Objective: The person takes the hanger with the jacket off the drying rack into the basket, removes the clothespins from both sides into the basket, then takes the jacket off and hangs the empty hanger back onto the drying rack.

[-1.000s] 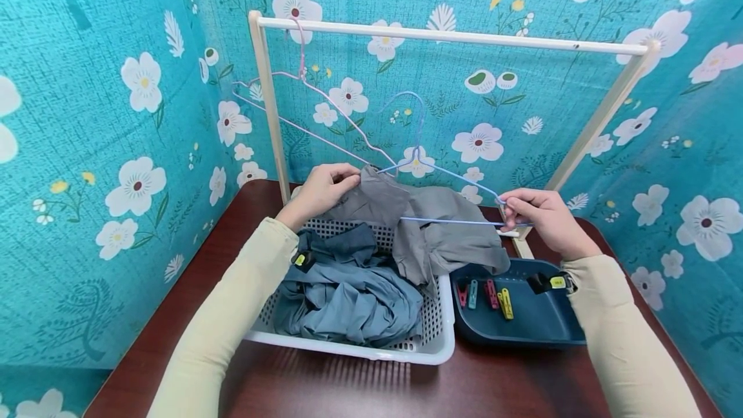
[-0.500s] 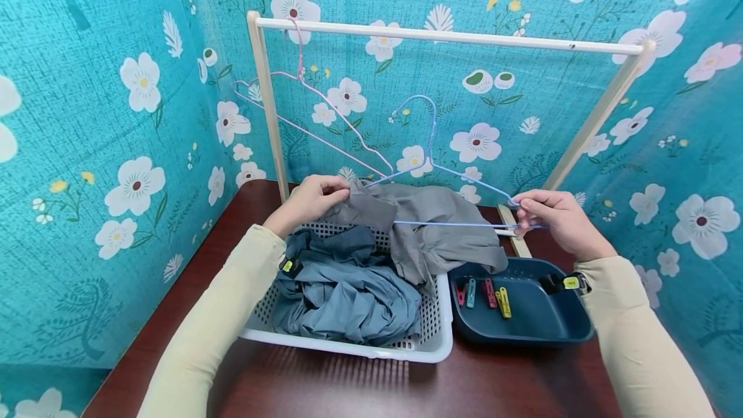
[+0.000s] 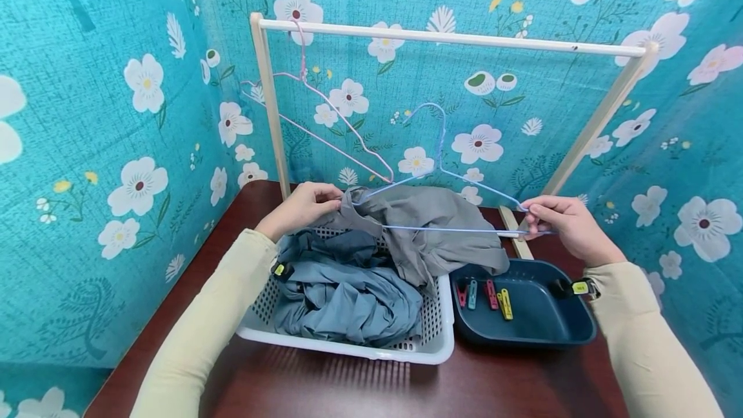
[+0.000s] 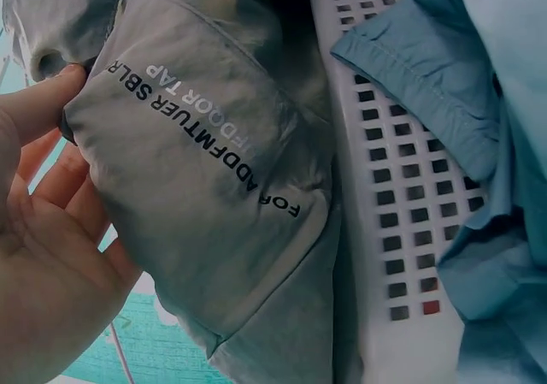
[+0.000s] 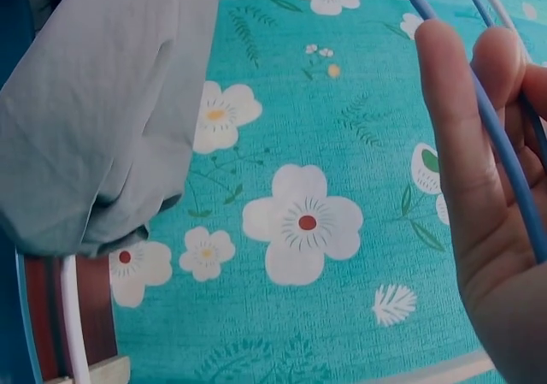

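My left hand (image 3: 302, 206) pinches the edge of a grey garment (image 3: 432, 211) above the basket's back rim. Dark and white lettering runs across this garment (image 4: 197, 136) in the left wrist view, beside my left thumb and fingers. A blue wire hanger (image 3: 441, 229) has its left end tucked inside the cloth. Its hook points up, and its right part is bare. My right hand (image 3: 560, 224) grips the hanger's right corner between thumb and fingers. In the right wrist view, blue wire (image 5: 511, 166) crosses the fingers. The cloth hides the hanger's left tip.
A white basket (image 3: 348, 351) holds blue-grey clothes (image 3: 354, 302). Beside it, a dark blue tub (image 3: 545, 311) contains several clothespins (image 3: 506, 305). Behind stands a rack with a white bar (image 3: 453, 37), where a pink hanger (image 3: 302, 60) hangs at the left. A floral curtain (image 3: 145, 263) surrounds the table.
Both hands have spread apart and lowered slightly, the left moving left with the garment's edge. The blue hanger has shifted right and down with my right hand.
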{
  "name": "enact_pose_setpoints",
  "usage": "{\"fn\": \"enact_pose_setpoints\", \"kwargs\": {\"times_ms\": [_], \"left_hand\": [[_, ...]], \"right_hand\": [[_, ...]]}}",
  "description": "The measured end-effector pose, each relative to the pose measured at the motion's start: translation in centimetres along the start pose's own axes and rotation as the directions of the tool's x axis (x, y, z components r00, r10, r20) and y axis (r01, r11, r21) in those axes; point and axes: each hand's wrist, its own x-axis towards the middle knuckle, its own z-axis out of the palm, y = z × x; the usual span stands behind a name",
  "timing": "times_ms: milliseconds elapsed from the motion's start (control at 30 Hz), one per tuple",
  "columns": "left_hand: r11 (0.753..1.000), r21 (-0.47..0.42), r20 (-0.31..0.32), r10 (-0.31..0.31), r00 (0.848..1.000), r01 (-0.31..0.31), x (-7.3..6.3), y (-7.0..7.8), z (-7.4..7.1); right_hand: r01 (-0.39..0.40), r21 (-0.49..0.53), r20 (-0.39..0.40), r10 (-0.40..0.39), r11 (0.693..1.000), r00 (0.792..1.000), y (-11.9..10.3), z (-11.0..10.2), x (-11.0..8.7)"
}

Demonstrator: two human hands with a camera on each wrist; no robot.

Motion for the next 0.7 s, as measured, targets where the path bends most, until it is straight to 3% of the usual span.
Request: {"fn": "enact_pose_setpoints", "kwargs": {"times_ms": [233,400,533,600,700], "left_hand": [[1.0,0.001,0.001,-0.014,1.0,0.014,-0.2,-0.9,0.2],[1.0,0.002,-0.009,-0.027,1.0,0.027,-0.4,-1.3,0.2],[0.999,0.04,-0.016,-0.025,1.0,0.026,-0.5,-1.5,0.2],[0.998,0.059,0.016,-0.03,0.999,0.029,-0.6,-1.5,0.2],[0.997,0.072,0.118,-0.046,0.992,0.037,-0.7,-1.5,0.4]], "right_hand": [[-0.008,-0.031,-0.024,0.007,0.999,1.0,0.8,-0.8,-0.6],[-0.043,-0.119,-0.084,0.033,0.992,0.996,1.0,-1.1,-1.1],[-0.043,-0.125,-0.116,0.029,0.991,0.993,1.1,-1.4,-1.6],[-0.04,-0.106,-0.123,0.027,0.994,0.992,1.2,-1.5,-1.8],[-0.045,-0.093,-0.133,0.032,0.995,0.991,1.4,-1.7,-2.0]]}}
